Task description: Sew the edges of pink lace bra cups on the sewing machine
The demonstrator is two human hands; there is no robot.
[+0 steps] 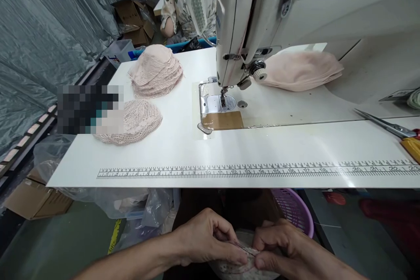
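Observation:
Below the table's front edge, in my lap, my left hand (pixel 206 238) and my right hand (pixel 282 245) are both pinched shut on a pale lace fabric piece (pixel 243 267). The fingertips meet at its top edge, where a thin red thread (pixel 244 251) runs across. Most of the piece is hidden under my hands. Up on the white table (pixel 183 157) stands a white sewing machine (pixel 249 22) with its needle (pixel 224 96) over the metal plate and nothing under the presser foot.
Two stacks of pink lace pieces (pixel 155 72) (pixel 138 120) lie left of the machine, and a pile of plain pink pieces (pixel 302 70) behind it. Scissors (pixel 383 124) rest at the right. A ruler strip (pixel 256 170) edges the table. A purple basket (pixel 293 210) sits underneath. Another person (pixel 188 0) sits beyond.

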